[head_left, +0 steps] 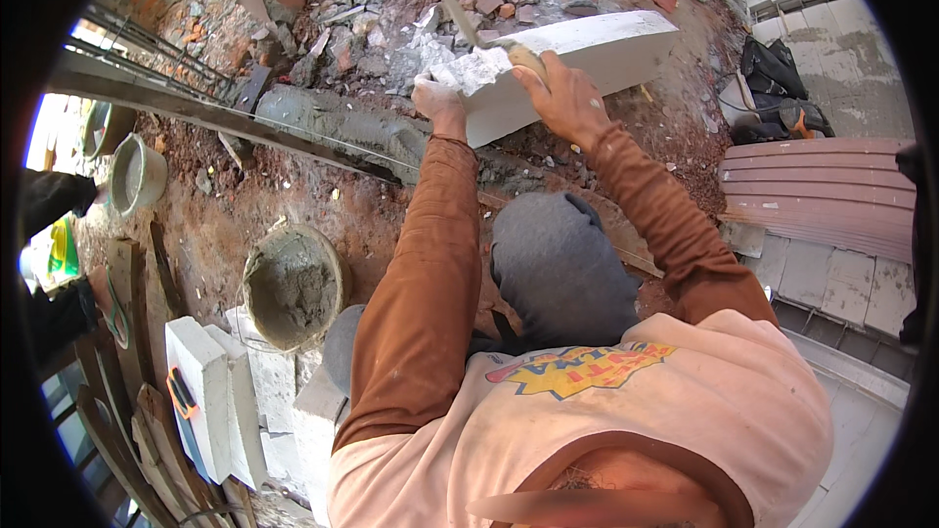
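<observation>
A long pale block [626,54], like aerated concrete, lies tilted in front of me above the ground. Its left end is rough and broken, with white crumbs [474,68] on and around it. My left hand [440,106] is closed on that broken end. In my right hand [567,98] is the wooden handle of a hand tool [529,61], held low over the block's upper edge. A narrow metal part runs from the handle up and to the left; its exact kind is hard to make out.
A mortar bucket [293,288] stands left of my knees. Pale blocks [220,411] and a saw with an orange-and-black handle [182,393] are at lower left, beside wooden planks [127,352]. A beam [225,122] crosses the left. Rubble [372,0] lies ahead; reddish ribbed panels [812,186] are at right.
</observation>
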Demonstrator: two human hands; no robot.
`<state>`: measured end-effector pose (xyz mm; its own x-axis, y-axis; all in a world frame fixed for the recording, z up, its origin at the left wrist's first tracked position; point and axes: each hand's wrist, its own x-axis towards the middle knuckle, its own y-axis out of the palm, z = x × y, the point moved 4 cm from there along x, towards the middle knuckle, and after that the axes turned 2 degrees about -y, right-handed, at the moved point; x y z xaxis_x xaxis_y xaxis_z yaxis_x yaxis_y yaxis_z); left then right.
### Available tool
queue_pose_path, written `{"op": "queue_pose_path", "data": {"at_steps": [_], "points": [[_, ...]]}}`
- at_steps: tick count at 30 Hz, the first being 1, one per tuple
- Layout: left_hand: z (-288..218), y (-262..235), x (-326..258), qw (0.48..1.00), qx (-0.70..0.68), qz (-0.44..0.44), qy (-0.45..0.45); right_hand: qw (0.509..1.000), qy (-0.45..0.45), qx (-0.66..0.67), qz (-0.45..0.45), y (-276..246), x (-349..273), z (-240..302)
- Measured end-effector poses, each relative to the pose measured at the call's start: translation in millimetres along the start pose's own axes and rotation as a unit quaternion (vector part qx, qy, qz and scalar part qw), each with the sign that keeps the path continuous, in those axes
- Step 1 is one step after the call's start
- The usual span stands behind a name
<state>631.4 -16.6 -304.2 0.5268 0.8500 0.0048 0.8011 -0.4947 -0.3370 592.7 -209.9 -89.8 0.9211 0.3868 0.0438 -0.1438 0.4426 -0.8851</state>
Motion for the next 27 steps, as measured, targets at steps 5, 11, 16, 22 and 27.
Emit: {"op": "queue_pose_path", "data": {"at_steps": [5, 11, 16, 22, 27], "points": [[23, 17, 9, 0.989, -0.148, -0.007, -0.006, 0.972, -0.055, -0.212, 0.087, -6, -8, 18], [3, 5, -1, 0.999, 0.048, 0.004, -0.015, 0.96, -0.08, -0.235, 0.131, -11, 20, 37], [-18, -11, -8, 0.994, 0.108, 0.025, -0.012, 0.96, -0.085, -0.259, 0.067, -13, 50, 51], [-18, -7, -5, 0.992, 0.111, 0.044, -0.044, 0.911, -0.101, -0.368, 0.157, 0, 72, 57], [-24, -14, -8, 0.994, 0.101, 0.023, -0.026, 0.942, -0.036, -0.284, 0.178, 3, 82, 62]]}}
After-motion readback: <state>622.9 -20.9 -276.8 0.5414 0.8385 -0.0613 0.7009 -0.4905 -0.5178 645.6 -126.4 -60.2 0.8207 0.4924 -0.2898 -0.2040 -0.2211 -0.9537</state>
